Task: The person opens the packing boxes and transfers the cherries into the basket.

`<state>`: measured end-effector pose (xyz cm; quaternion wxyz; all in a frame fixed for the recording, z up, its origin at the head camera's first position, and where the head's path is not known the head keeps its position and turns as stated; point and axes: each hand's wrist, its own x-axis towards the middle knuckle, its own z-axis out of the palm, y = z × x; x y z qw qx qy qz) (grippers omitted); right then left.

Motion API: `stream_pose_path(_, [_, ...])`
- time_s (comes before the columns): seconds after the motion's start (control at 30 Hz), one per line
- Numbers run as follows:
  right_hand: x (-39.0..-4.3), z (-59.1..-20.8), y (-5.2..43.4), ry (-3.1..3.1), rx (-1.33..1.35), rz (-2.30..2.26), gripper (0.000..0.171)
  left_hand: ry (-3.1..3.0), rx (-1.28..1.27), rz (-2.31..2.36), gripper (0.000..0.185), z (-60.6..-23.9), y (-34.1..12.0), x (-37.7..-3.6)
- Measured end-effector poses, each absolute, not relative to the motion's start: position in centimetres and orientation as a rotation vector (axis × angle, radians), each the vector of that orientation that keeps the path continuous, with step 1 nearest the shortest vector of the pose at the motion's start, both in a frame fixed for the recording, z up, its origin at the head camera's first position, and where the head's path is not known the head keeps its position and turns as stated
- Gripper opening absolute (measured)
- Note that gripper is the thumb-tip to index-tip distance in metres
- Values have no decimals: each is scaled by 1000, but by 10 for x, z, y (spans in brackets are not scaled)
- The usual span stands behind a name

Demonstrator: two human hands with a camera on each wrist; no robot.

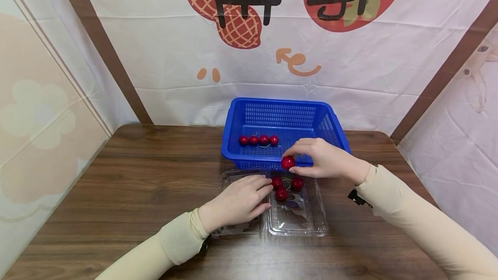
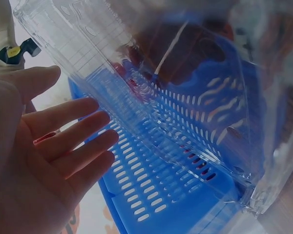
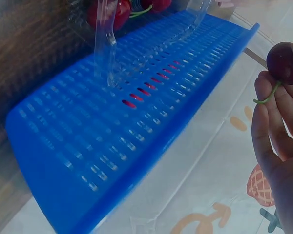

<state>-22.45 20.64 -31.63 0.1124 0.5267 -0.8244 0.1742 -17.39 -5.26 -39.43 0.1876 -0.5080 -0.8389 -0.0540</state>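
Between thumb and fingers my right hand [image 1: 324, 159] pinches a red cherry [image 1: 288, 162] at the front rim of the blue basket [image 1: 285, 159]. In the right wrist view that cherry [image 3: 284, 63] shows a green stem. My left hand [image 1: 241, 200] is over the left half of a clear plastic clamshell box [image 1: 297, 228], its fingers extended and holding nothing. Its fingertips come close to three cherries [image 1: 282, 193] in the box's right half; whether they touch is unclear. Several more cherries [image 1: 253, 140] lie in a row inside the basket.
The box lies opened out on a brown wooden table [image 1: 163, 176], in front of the basket. Behind the table hangs a printed white cloth [image 1: 350, 64]. More cloth panels [image 1: 35, 111] stand at the sides.
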Motion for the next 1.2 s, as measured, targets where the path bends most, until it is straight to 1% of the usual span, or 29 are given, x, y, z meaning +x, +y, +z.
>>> stream_pose_path(0.6, [-250, -298, 203, -2531, 1441, 421, 30, -2368, -1421, -146, 39, -396, -54, -175])
stream_pose_path(1.2, [-278, -291, 196, -2648, 1402, 374, 30, -2388, -1425, -105, 42, -395, -52, -176])
